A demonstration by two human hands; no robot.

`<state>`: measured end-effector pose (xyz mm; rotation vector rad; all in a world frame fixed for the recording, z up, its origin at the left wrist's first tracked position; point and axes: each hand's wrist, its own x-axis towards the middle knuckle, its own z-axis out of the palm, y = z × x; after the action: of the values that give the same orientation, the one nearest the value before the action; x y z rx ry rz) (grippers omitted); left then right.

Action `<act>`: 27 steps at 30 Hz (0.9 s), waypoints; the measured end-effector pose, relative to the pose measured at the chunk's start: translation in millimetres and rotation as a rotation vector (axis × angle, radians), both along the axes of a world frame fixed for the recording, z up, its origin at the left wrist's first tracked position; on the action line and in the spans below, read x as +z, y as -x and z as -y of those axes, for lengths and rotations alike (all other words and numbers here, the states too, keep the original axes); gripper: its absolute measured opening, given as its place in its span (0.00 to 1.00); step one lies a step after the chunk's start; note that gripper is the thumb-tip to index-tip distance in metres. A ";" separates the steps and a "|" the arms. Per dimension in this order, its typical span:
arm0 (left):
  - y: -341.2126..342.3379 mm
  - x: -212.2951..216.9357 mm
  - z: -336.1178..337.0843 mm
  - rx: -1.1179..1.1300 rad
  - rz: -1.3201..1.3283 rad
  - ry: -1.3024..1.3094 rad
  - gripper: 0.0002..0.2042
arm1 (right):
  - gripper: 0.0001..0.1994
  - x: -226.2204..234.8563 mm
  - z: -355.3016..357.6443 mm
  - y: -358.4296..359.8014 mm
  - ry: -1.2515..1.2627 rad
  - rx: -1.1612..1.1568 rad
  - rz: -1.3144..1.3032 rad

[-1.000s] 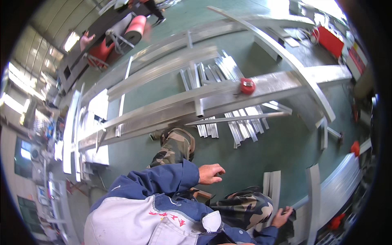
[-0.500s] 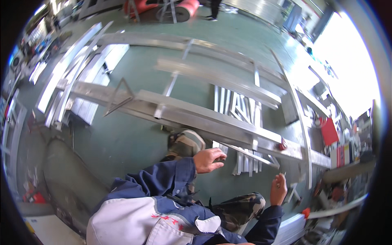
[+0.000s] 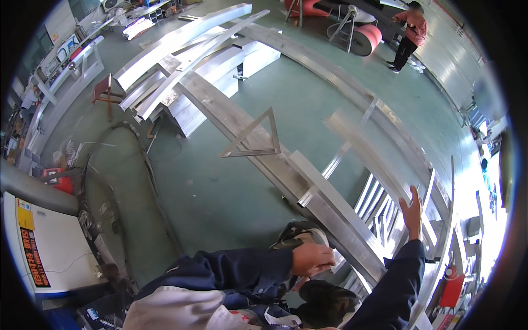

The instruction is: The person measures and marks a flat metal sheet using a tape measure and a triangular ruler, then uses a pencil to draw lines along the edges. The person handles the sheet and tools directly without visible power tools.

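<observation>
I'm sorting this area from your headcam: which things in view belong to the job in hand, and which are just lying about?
Likely in the job:
- pale metal profile, nearest the right hand
- long beam
- metal triangle, resting on that beam

Apparently just about:
- red-brown stool-like frame
- white cabinet
- red roller

Bright glare at right, smeared metal bar (image 3: 373, 153) (almost see-through), fisheye-bent edges, black corners

Silver beams (image 3: 344, 204), green floor (image 3: 220, 203), trousers (image 3: 300, 234) — camouflage
</observation>
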<state>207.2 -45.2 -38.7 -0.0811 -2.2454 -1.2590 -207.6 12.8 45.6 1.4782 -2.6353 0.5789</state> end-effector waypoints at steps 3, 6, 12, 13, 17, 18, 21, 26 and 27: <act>-2.9 9.3 20.3 0.120 -0.024 -0.002 0.06 | 0.36 -16.5 27.3 39.7 -0.047 0.041 -0.085; -3.3 16.4 35.8 0.209 -0.019 -0.036 0.06 | 0.36 -28.8 45.5 57.4 -0.087 0.075 -0.200; -9.3 36.0 41.2 0.320 0.118 -0.011 0.06 | 0.27 -23.5 61.3 35.0 -0.028 0.065 -0.018; -9.0 37.5 40.1 0.335 0.118 -0.012 0.06 | 0.26 -22.2 59.0 32.7 -0.002 0.072 -0.031; -6.6 30.4 37.2 0.388 0.068 0.008 0.07 | 0.25 -15.0 39.5 5.1 -0.013 0.141 -0.002; -5.8 31.5 36.6 0.405 0.077 -0.008 0.07 | 0.25 -14.4 31.4 -3.6 -0.017 0.164 0.008; -6.2 35.5 36.9 0.437 0.137 -0.107 0.08 | 0.26 -25.9 6.9 -32.0 -0.043 0.241 0.063; 3.0 26.9 59.1 0.665 0.050 -0.157 0.10 | 0.25 -28.1 -12.7 -77.1 -0.051 0.280 0.243; 10.0 28.5 68.3 0.736 0.010 -0.142 0.11 | 0.24 -23.8 -17.8 -77.6 -0.077 0.289 0.246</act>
<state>197.1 -113.5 -10.2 0.7356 -1.8960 -0.9855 -130.0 30.6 21.8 1.9482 -2.6614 0.7326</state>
